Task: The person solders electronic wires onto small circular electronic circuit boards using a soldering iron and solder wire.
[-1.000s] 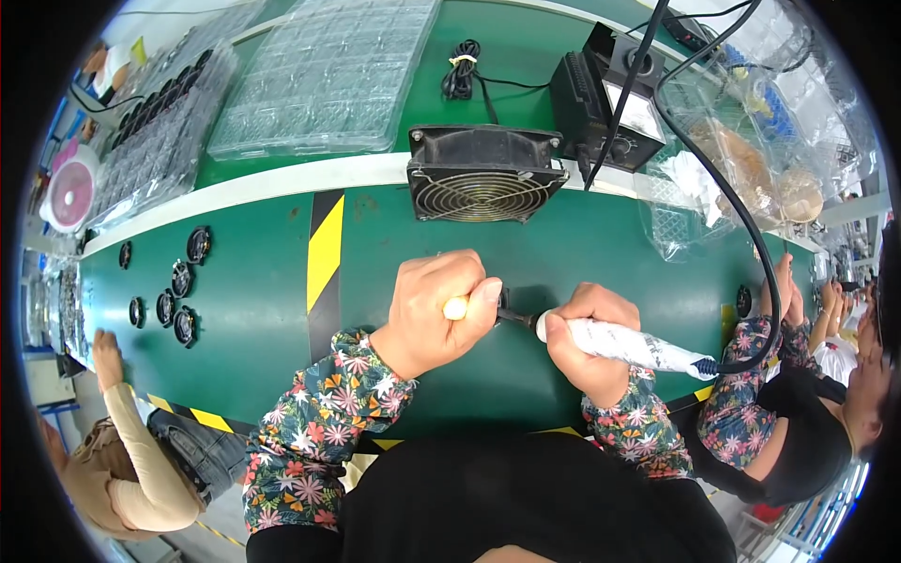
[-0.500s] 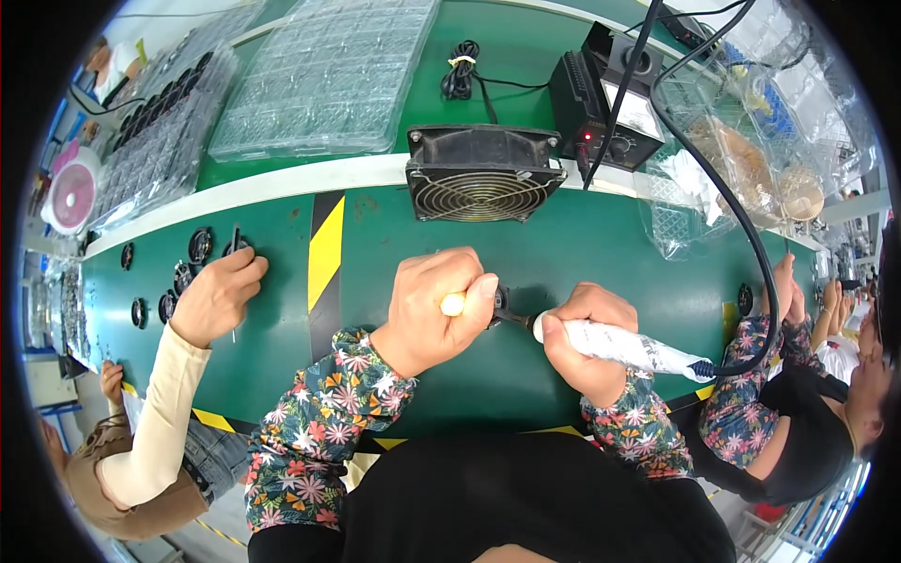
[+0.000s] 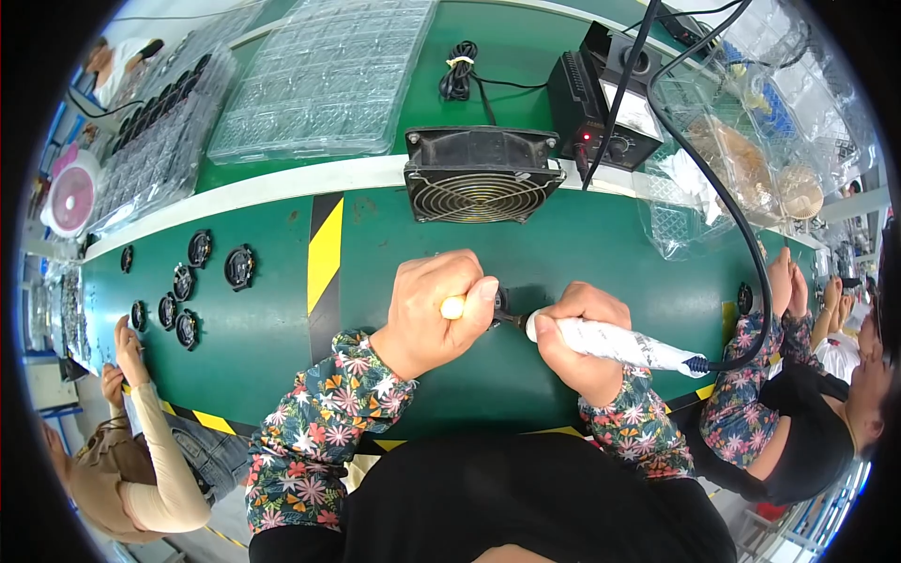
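Observation:
My right hand (image 3: 587, 338) is closed round a soldering iron (image 3: 624, 347) whose handle is wrapped in white; its black cord loops up to the right. The iron's tip points left at a small dark part (image 3: 500, 302) lying on the green bench, partly hidden behind my left hand. My left hand (image 3: 432, 300) is a fist beside that part, gripping a tool with a rounded yellow end (image 3: 452, 307) that sticks out by the thumb. The rest of this tool is hidden. Whether the iron's tip touches the part I cannot tell.
Ahead stands a black fan (image 3: 481, 178), with a black power unit (image 3: 605, 122) to its right. Clear plastic trays (image 3: 324, 80) lie behind. Several round black parts (image 3: 240, 267) sit left of the yellow-black tape (image 3: 326, 253). Co-workers sit on both sides.
The left co-worker's hand has drawn back from the round black parts toward the bench edge, uncovering one of them. My right hand and the iron have shifted slightly left; my left hand stays put.

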